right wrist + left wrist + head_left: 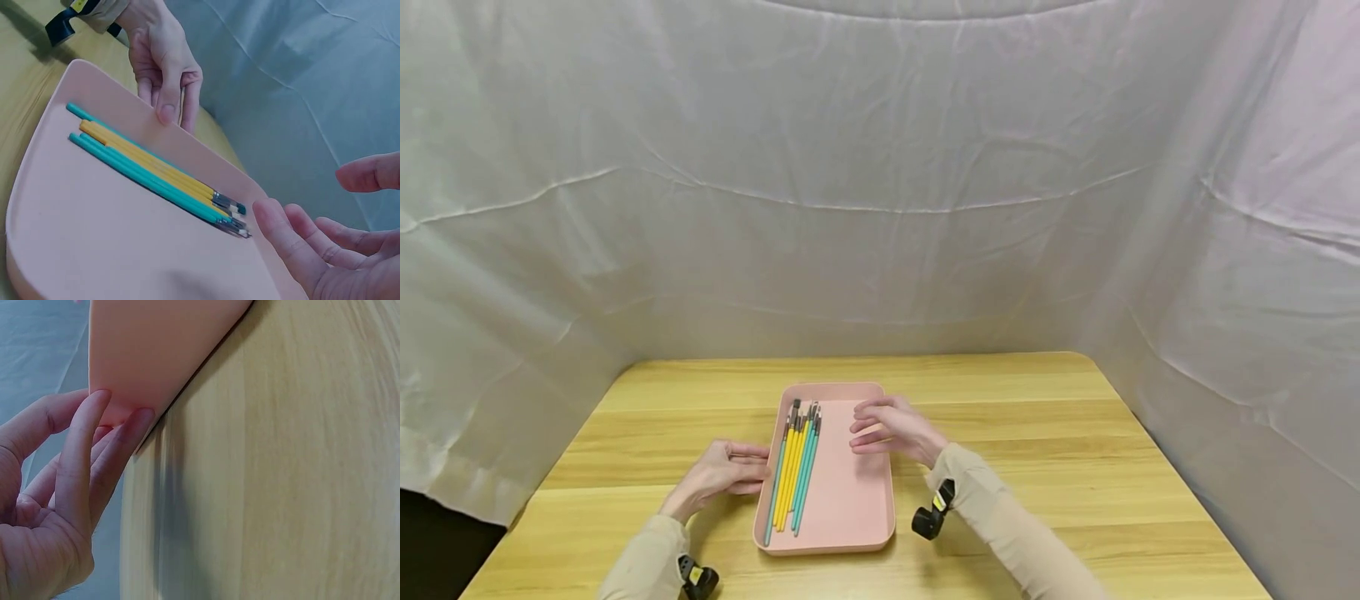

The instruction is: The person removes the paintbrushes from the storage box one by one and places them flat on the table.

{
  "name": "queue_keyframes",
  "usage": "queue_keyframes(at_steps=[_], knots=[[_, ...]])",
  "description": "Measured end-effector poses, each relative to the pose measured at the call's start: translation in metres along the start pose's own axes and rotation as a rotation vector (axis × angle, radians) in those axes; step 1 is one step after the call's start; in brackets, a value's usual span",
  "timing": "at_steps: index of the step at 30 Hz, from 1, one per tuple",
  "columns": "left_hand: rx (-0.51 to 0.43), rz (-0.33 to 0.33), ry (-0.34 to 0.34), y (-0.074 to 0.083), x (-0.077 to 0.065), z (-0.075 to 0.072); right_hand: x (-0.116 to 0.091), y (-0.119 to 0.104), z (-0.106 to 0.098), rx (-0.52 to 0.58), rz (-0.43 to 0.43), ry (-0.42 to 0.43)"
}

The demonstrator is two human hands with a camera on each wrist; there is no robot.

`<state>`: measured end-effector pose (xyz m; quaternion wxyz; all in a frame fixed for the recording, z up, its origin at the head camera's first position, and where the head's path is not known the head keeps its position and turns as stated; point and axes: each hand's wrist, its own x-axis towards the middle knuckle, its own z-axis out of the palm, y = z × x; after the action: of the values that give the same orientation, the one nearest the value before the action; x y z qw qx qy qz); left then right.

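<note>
Here: pink tray with paintbrushes, one hand at each long side

Left hand (715, 477): at the left wall of the pink tray (847, 508), fingers part bent; one digit at the rim, others against the outer face, the wall held lightly between them. Right hand (897, 427): fingers spread and gently curved, holding nothing, raised over the right rim.

Tray: rectangular, rounded corners, low walls, lying flat on the table, long sides running away from the person. Paintbrushes (787, 475): a loose bundle, teal and yellow handles, bristle ends toward the far wall, handle ends toward the near left corner; the bundle lies along the left side. To its right, a broad strip of pink floor extends to the right wall, open for the fingers above it.

Table (1045, 475): pale yellow wood grain, rounded far corners. Free margins left, right and beyond the tray; the near margin is narrower in view. Curtain (880, 267): grey-white, creased, behind the table and along both sides.

Arms: beige sleeves (1000, 521), coming in from the near edge, angled inward toward the tray. Black wrist devices (928, 523): one at each cuff, yellow marks on both.
</note>
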<state>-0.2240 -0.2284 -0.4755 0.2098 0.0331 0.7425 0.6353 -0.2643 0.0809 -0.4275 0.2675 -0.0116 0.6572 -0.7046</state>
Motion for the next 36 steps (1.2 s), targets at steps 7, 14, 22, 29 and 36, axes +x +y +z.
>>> queue_keyframes(at_steps=[7,14,22,29,36], knots=[[-0.005,0.007,-0.008,-0.001,0.000,-0.001,0.015,0.005,0.010,0.028,0.043,0.028],[0.002,0.004,-0.001,-0.003,0.000,-0.003,0.034,0.014,0.025,0.026,0.046,0.025],[-0.002,-0.003,0.011,-0.003,0.000,-0.004,0.049,0.028,0.043,-0.031,0.006,0.025],[-0.009,-0.004,0.005,-0.002,0.000,-0.003,0.058,0.035,0.053,-0.007,0.015,0.035],[-0.022,-0.003,0.008,-0.002,0.000,-0.004,0.065,0.040,0.062,-0.086,0.011,0.107]])
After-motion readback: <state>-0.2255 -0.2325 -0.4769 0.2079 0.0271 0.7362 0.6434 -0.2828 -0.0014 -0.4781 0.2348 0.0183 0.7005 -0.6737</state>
